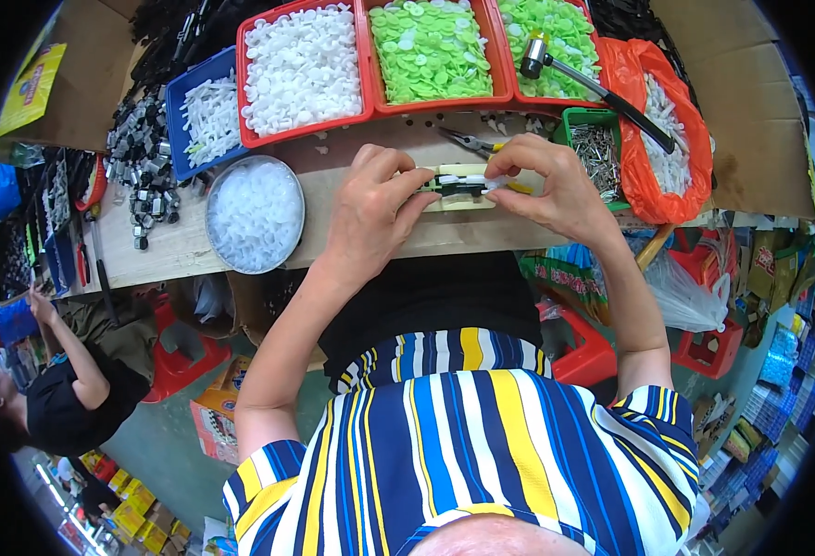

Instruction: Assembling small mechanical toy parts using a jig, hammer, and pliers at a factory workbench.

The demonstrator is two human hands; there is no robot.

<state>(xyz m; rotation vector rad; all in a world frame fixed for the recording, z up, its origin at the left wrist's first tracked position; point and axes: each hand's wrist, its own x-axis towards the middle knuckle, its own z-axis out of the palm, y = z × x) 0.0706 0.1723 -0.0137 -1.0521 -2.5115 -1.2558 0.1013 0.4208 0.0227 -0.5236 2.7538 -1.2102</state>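
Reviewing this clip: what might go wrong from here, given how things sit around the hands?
The small black-and-white part sits between the fingertips of the left hand and right hand, so it might slip or pop loose.

The pliers lie just beyond, partly behind the right hand, and could get bumped.

The round dish of translucent pieces stands at the table's near edge, left of the left hand; a knock could spill it.

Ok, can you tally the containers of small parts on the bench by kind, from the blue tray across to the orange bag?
Red trays: 3
Blue tray: 1
Green tray: 1
Round dish: 1
Orange bag: 1
Total: 7
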